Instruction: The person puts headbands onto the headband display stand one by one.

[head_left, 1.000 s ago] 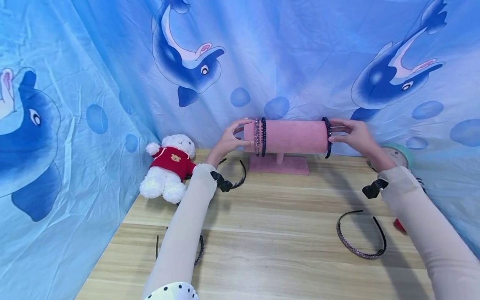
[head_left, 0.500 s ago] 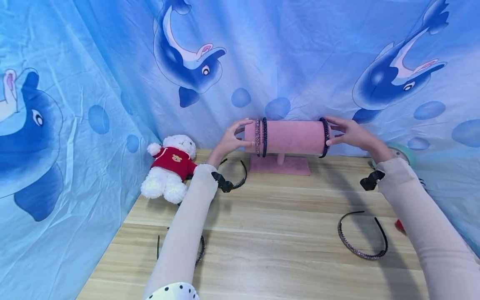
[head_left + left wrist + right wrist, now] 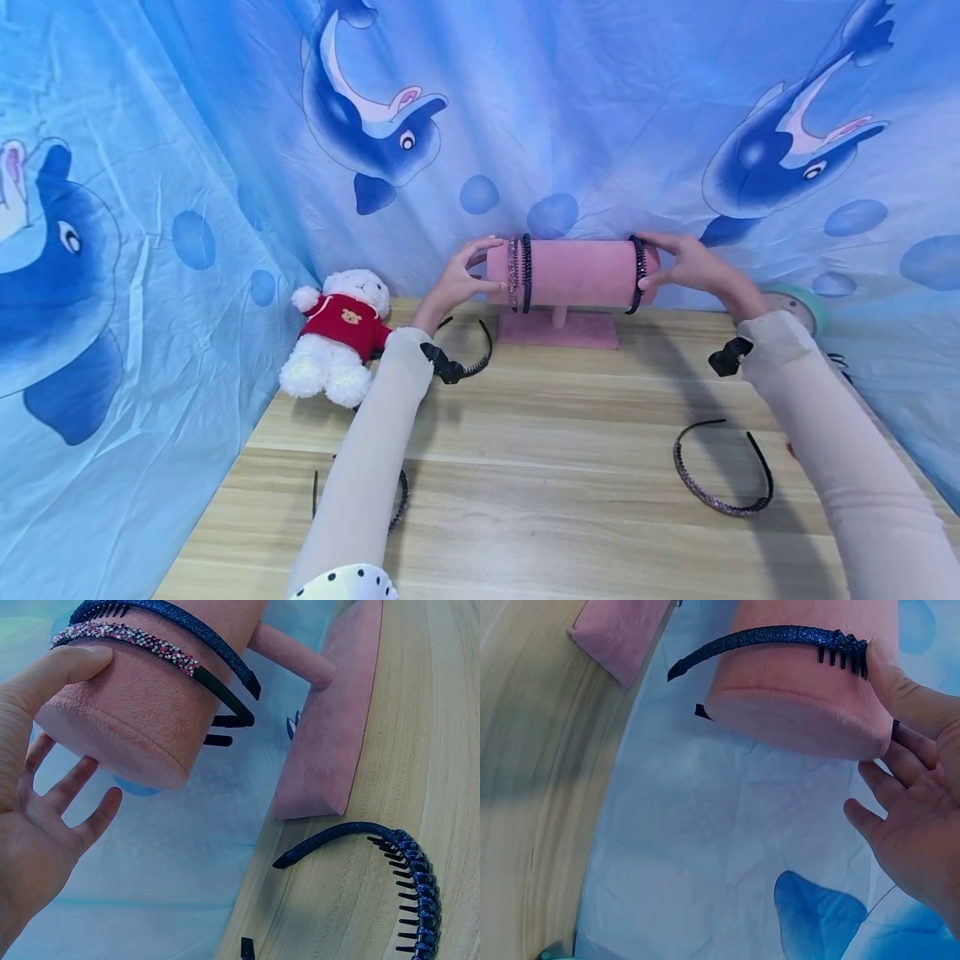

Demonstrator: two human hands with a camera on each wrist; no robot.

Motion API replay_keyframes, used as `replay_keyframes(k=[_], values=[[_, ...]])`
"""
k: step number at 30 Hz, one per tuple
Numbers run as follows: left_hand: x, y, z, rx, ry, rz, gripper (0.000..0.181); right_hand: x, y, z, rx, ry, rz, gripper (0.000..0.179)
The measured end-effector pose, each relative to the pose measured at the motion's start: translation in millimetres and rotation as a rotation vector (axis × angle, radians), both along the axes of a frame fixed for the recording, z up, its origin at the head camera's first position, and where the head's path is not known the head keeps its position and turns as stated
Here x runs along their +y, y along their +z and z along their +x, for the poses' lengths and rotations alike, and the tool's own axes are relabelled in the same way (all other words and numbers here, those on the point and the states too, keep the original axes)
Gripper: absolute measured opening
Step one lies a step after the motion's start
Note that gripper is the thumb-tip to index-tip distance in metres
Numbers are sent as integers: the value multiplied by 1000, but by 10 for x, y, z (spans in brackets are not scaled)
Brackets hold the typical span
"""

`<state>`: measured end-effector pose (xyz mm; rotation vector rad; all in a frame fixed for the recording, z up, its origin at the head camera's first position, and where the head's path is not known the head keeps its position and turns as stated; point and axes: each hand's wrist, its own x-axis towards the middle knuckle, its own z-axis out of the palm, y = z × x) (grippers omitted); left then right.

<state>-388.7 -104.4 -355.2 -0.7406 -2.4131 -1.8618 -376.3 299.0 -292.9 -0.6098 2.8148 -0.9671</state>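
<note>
A pink velvet headband stand (image 3: 581,273) stands at the back of the table. My left hand (image 3: 456,282) holds its left end, thumb on top of the roll beside a pink-glitter headband (image 3: 146,645). Just inward of that sits a dark blue headband (image 3: 527,279) with comb teeth. Near the roll's right end, my right hand (image 3: 692,265) pinches another dark blue glittery headband (image 3: 769,636), with the thumb at its toothed part. That headband fits around the roll, a short way in from the end face.
On the table lie a dark toothed headband (image 3: 424,900) at the left, another partly under the left sleeve (image 3: 402,504), and a glitter headband (image 3: 720,503) at front right. A white plush toy in red (image 3: 337,329) sits back left. A green-rimmed round thing (image 3: 802,304) is behind the right forearm.
My right hand has moved left, sliding its dark blue headband from the roll's right end further inward. The left hand and its two headbands have stayed put.
</note>
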Motion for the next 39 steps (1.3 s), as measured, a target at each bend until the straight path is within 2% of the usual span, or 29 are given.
replay_keyframes(k=[3,7,16,21,26,31,39], values=[[-12,-71,-76,15,6,2,83,-64,-17,-34,23,3,18,90],[-20,-119,-127,26,17,-6,81,-159,-29,-71,46,2,32,90],[-24,-130,-132,40,28,-3,79,-419,-9,-136,24,19,45,90],[-22,-125,-134,29,23,-1,80,-556,-27,-191,42,45,39,90],[-17,-41,-46,2,3,1,81,-706,-47,-203,66,69,23,90],[-18,77,80,-17,-3,-7,80,-863,-37,-191,30,78,-10,90],[-15,86,95,-18,5,-6,79,-1089,-14,-194,25,138,-37,90]])
